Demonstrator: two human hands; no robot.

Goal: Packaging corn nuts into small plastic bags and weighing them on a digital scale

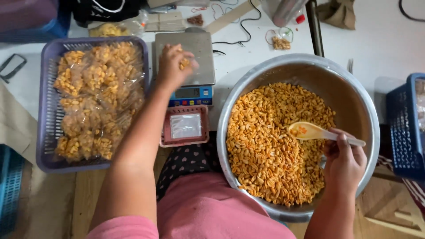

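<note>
One big round shiny metal bowl (354, 95) holds a heap of orange roasted peanuts (270, 146). The right hand (344, 164) is curled around one pale plastic spoon (316, 132), held over the peanuts. The left hand (173, 65) pinches one small clear bag of peanuts (184, 62) above one flat grey scale (190, 53). One purple plastic basket (46, 128) is full of crinkly filled bags (95, 97). One small pink tray (166, 128) sits just below the scale.

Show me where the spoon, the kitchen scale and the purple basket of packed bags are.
spoon (306, 130): head view, on its pale bowl, above the nuts.
kitchen scale (200, 55): head view, on the bare steel platform, right of the left hand.
purple basket (47, 128): head view, on its left slatted wall.
</note>
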